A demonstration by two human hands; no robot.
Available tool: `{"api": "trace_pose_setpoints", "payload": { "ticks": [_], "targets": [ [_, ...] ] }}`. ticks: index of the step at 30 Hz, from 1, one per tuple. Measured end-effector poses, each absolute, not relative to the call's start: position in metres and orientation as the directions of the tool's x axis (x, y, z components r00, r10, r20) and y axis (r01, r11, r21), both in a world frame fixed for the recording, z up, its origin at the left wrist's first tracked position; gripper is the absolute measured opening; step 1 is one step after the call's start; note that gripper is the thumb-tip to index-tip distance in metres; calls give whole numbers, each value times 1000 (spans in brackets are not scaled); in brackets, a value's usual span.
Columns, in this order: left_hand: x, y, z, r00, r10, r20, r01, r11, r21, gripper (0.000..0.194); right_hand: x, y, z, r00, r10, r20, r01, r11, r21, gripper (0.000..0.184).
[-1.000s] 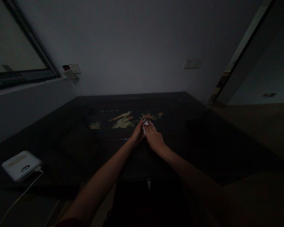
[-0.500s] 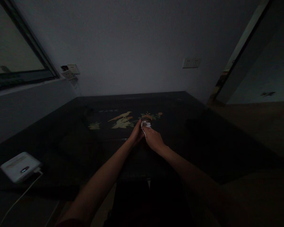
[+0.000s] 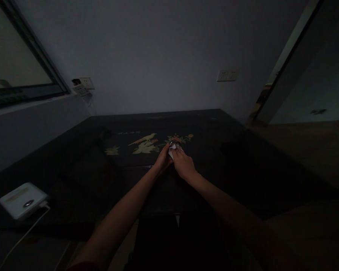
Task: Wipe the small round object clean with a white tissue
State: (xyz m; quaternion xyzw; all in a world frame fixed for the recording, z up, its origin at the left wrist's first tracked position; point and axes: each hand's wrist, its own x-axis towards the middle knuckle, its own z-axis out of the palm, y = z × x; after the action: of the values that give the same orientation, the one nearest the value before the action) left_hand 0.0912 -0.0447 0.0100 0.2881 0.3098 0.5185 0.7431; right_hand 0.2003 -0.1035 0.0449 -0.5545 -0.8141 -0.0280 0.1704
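The room is dim. Both my hands meet over the middle of a dark table (image 3: 214, 128) with a painted bird and flower design (image 3: 147, 143). My left hand (image 3: 163, 160) curls around a small object with a shiny rim (image 3: 171, 143) that I cannot make out. My right hand (image 3: 183, 165) presses a small white crumpled tissue (image 3: 173, 152) against that object, fingers closed on it. The hands touch each other.
A white box-shaped device (image 3: 21, 200) with a white cable (image 3: 22, 237) lies at the table's near left. Wall sockets (image 3: 83, 86) sit at the back left and another socket plate (image 3: 227, 75) on the back wall. A dark-framed window (image 3: 19, 75) is left; a doorway (image 3: 282, 71) right.
The hands stay together at the same spot; the white tissue shifts slightly between the fingers. The view drifts a little.
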Motion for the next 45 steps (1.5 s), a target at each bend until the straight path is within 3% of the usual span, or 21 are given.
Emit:
{"api": "trace_pose_setpoints", "payload": {
  "ticks": [5,13,20,34,45],
  "targets": [
    [91,-46,12,281,952,-120,-604,272,749,35,199,-106,48,-339,901,272,908,389,-156,43],
    [91,-41,9,233,964,-125,-628,247,738,32,204,-100,43,-340,907,248,860,407,-309,40],
    [92,-46,16,231,961,-155,-623,268,735,37,202,-97,38,-368,889,272,813,449,-371,39],
    [93,-44,12,302,945,-128,-629,298,718,37,200,-97,38,-345,870,351,896,416,-151,46],
    [89,-46,14,281,951,-127,-604,278,747,38,202,-102,46,-359,895,264,858,428,-284,39]
  ]
}}
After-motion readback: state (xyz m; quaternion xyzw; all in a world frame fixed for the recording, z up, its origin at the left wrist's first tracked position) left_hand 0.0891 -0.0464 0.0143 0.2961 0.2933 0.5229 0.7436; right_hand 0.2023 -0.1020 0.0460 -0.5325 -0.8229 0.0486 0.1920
